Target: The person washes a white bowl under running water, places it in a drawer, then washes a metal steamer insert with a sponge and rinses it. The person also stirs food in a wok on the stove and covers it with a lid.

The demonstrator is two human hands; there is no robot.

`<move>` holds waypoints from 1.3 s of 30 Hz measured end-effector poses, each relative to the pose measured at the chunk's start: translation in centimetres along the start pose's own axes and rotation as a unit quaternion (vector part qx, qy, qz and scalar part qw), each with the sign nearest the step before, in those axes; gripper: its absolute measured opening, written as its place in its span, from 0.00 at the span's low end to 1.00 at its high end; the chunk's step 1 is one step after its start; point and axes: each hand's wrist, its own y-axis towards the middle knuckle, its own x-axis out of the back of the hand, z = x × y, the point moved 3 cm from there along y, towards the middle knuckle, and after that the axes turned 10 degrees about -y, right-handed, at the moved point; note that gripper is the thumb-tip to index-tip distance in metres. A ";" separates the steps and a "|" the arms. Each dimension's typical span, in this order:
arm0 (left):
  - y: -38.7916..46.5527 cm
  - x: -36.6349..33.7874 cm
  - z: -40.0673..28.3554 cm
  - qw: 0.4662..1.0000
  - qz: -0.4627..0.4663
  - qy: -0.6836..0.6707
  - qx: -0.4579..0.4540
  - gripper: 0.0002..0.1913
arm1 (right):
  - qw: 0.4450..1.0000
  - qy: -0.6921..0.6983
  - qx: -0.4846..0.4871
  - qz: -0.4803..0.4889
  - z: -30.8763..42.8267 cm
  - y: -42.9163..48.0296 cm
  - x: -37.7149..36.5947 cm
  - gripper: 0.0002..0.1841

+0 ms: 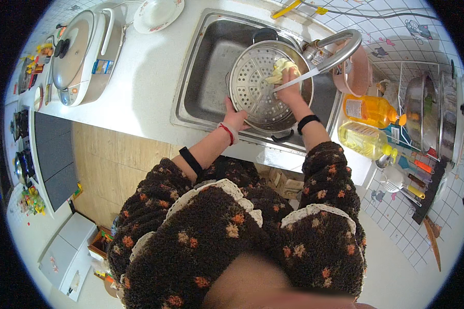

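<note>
A round metal steamer basket [251,83] with a perforated bottom lies tilted over the stainless steel sink [201,87], above a pot whose black handles show at its top and bottom. My left hand [235,116] grips the basket's lower left rim. Inside the basket, my right hand [290,89] presses a pale yellow cloth [281,69] against the right part of the perforated bottom. From the curved metal faucet [342,48] a stream of water falls across my right hand into the basket.
Right of the sink stand a pink basin [353,71], an orange soap bottle [367,111], a yellow soap bottle [361,140] and a rack with pans. A floral plate [158,14] and an electric cooker with a glass lid [75,50] are on the counter at left.
</note>
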 end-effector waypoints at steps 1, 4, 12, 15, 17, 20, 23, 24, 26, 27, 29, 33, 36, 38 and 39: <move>-0.1 -0.1 0.2 1.000 -0.003 0.001 0.014 0.45 | 0.997 0.043 0.058 -0.017 1.3 -0.6 -0.5 0.35; -0.2 -0.5 0.7 0.999 -0.022 0.008 0.032 0.45 | 0.975 0.083 0.204 0.025 6.2 -2.8 -1.6 0.36; -0.5 -0.5 0.3 0.999 0.023 -0.010 0.027 0.48 | 0.978 0.019 0.209 -0.010 2.5 0.0 1.2 0.43; 0.0 -0.1 -0.1 0.999 0.030 -0.008 0.015 0.49 | 0.998 0.012 0.062 0.023 1.3 -0.7 0.0 0.42; 0.2 0.0 0.1 0.999 0.032 -0.011 -0.009 0.45 | 0.985 -0.092 0.091 0.115 2.6 -2.4 -1.1 0.40; 0.2 0.1 1.2 0.998 0.002 0.008 0.056 0.43 | 0.963 0.012 0.265 0.053 6.8 -4.4 -0.6 0.38; 0.2 -0.1 1.5 0.998 0.009 0.006 0.055 0.44 | 0.932 -0.040 0.358 0.034 7.6 -3.3 0.9 0.35; 0.1 -0.2 1.4 0.998 0.027 -0.008 0.055 0.46 | 0.938 -0.066 0.338 0.022 6.8 -2.3 1.4 0.35; 0.3 -0.1 0.8 0.997 -0.001 -0.047 0.057 0.49 | 0.954 -0.080 0.286 -0.041 4.5 -0.9 2.4 0.34; 0.2 0.1 0.5 0.998 -0.007 -0.042 0.049 0.48 | 0.972 -0.080 0.221 0.006 3.0 -0.5 2.2 0.33; 0.3 0.4 -0.2 0.999 -0.020 -0.041 0.021 0.47 | 0.992 -0.070 0.103 0.037 0.4 -0.8 1.5 0.33; 0.6 0.6 -1.1 0.995 -0.010 -0.101 0.016 0.52 | 0.978 -0.102 0.073 0.169 0.5 -4.6 -1.4 0.27; 0.8 0.5 -1.2 0.996 -0.015 -0.082 0.010 0.52 | 0.951 0.023 0.146 0.272 3.6 -7.3 -2.3 0.22; 0.9 0.4 -1.1 0.998 -0.012 -0.064 0.005 0.52 | 0.933 0.139 0.186 0.274 5.0 -7.6 -1.3 0.19; 0.9 0.4 -1.0 0.999 -0.007 -0.046 0.002 0.52 | 0.924 0.221 0.187 0.252 5.2 -7.3 -0.3 0.19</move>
